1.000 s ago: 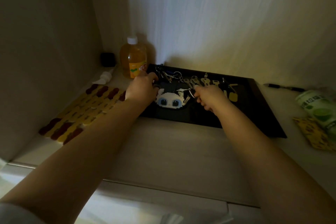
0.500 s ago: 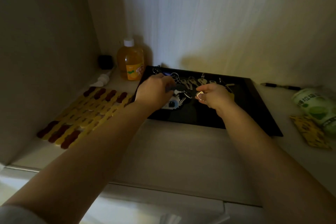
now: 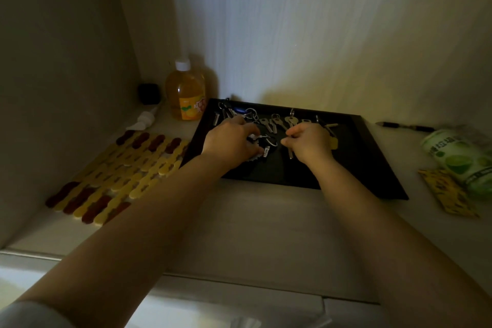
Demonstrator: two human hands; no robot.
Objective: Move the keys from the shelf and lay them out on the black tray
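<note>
Both hands are working over the flat black tray (image 3: 372,168). The right hand (image 3: 310,142) is pinching 1 thin silver key (image 3: 290,152), its long end pointing to 6 o'clock. The left hand (image 3: 231,141) is curling over the black-and-white charm keyring (image 3: 262,145); whether it is holding it, I cannot tell. At 12 o'clock, the row of silver keys (image 3: 275,121) is lying along the tray's far edge.

The keys (image 3: 274,123) are shiny silvery metal on a smooth, dark, matt tray (image 3: 372,168). The shelf (image 3: 266,234) shows pale wood grain. The bottle (image 3: 185,96) at its back-left corner is clear glossy plastic.
</note>
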